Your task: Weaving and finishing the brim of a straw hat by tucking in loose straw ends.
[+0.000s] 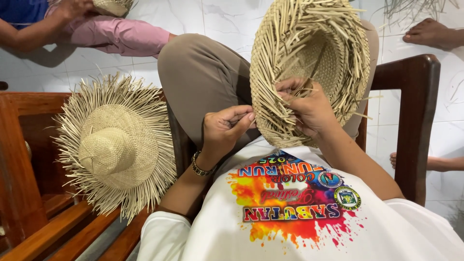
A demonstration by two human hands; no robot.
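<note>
Straw hat [309,63], unfinished, rests on the person's raised knee [203,72]. Left hand [224,128] pinches loose strands at its brim edge, fingers closed. Right hand [309,108] grips the brim's fringe, fingers curled shut. Second hat [116,145] lies well apart on a wooden bench [29,203].

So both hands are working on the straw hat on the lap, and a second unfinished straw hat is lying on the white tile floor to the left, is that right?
Not quite. The left hand and right hand are on the straw hat on the lap, but the second hat lies on the wooden bench to the left, not on the floor. The head view shows it.
</note>
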